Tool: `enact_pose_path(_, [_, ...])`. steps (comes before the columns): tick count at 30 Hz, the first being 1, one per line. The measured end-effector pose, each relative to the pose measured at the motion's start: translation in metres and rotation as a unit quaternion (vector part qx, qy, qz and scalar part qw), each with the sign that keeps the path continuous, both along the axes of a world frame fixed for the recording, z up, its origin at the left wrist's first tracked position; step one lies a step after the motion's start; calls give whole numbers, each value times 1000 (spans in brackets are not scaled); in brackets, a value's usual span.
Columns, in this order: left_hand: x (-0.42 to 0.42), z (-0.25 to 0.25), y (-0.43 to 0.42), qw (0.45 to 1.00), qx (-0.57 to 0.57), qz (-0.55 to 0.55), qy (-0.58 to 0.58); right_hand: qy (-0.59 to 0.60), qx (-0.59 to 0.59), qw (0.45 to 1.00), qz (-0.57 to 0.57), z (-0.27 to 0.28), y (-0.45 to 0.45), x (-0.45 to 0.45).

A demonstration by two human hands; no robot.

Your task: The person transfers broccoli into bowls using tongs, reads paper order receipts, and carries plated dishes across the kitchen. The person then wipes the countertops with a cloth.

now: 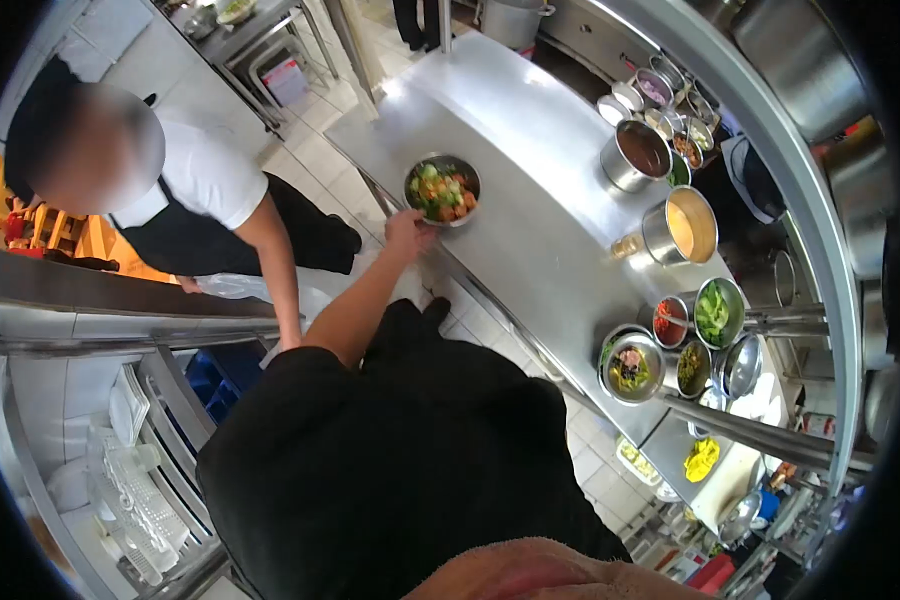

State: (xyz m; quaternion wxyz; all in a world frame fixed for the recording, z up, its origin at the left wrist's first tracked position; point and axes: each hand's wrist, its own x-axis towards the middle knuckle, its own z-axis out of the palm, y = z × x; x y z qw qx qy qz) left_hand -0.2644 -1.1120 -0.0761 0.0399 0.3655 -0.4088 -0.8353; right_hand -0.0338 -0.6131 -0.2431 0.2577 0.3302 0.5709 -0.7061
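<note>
My left hand (408,234) reaches out to a round metal bowl (476,205) near the edge of the steel counter (530,230). Its fingers are closed at the bowl's near rim; part of them is hidden. Chopped green vegetables and orange chunks (440,190) fill the bowl. My right hand is out of sight.
A co-worker in a black apron (185,235) stands at the left. Along the counter's right side are a pot of dark sauce (620,180), a pot of yellow liquid (660,240), a metal bowl of mixed food (650,390) and a bowl of lettuce (715,315).
</note>
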Motion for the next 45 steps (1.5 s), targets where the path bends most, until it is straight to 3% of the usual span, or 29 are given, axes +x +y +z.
enact_pose_path(2, [-9, 10, -16, 999, 13, 47, -13, 133, 46, 985, 100, -42, -6, -14])
enact_pose_path(4, [-21, 32, -29, 998, 36, 51, -25, 36, -77, 996, 10, 2, -31, -41])
enact_pose_path(7, [-48, 36, -51, 995, 13, 95, -36, 39, -29, 999, -7, 57, -64, -62])
enact_pose_path(8, [-56, 35, -60, 995, 11, 98, -31, 166, 122, 971, 123, 65, -63, -63])
enact_pose_path(9, [-64, 32, -69, 995, 8, 99, -26, 281, 266, 889, 247, 74, -62, -59])
enact_pose_path(10, [-71, 32, -78, 995, 4, 100, -21, 379, 394, 757, 358, 81, -62, -55])
enact_pose_path(11, [-75, 31, -84, 995, -17, 94, 0, 386, 395, 772, 316, 85, -66, -51])
enact_pose_path(14, [-92, 33, -99, 996, -20, 82, -7, 156, 231, 951, 138, 82, -72, -31])
enact_pose_path(16, [-98, 31, -108, 998, -19, 59, 7, 22, 161, 986, 38, 75, -71, -15])
enact_pose_path(22, [-95, 28, -140, 996, 44, -43, 66, -123, 138, 983, -16, 46, -64, 37])
enact_pose_path(25, [-81, 27, -160, 977, 57, -192, 67, -160, 128, 978, -48, 23, -68, 66])
enact_pose_path(27, [-64, 23, -164, 944, 71, -317, 51, -185, 115, 973, -82, 2, -67, 83])
enact_pose_path(28, [-54, 14, -160, 909, 66, -389, 134, -195, 102, 970, -102, -1, -67, 92])
enact_pose_path(31, [-48, 17, -143, 828, 61, -552, 78, -183, 125, 970, -102, 64, -87, 65])
enact_pose_path(34, [-45, 18, -107, 792, 159, -587, 42, -157, 206, 965, -33, 80, -88, 46])
enact_pose_path(36, [-30, 39, -64, 807, 127, -576, 39, -147, 227, 959, -88, 137, -99, 25])
enact_pose_path(37, [-27, 50, -44, 794, 124, -595, 19, -54, 283, 957, 19, 81, -76, 40])
enact_pose_path(40, [-38, 77, 13, 719, 104, -687, 36, -108, 217, 961, -136, 165, -87, 27])
enact_pose_path(41, [-37, 81, 27, 706, 89, -702, 30, -116, 215, 961, -130, 173, -82, 32])
enact_pose_path(42, [-33, 86, 38, 693, 73, -717, 21, -125, 214, 960, -128, 162, -70, 44])
enact_pose_path(45, [-15, 105, 68, 721, 93, -686, 16, -66, 125, 964, -228, 127, -28, 96])
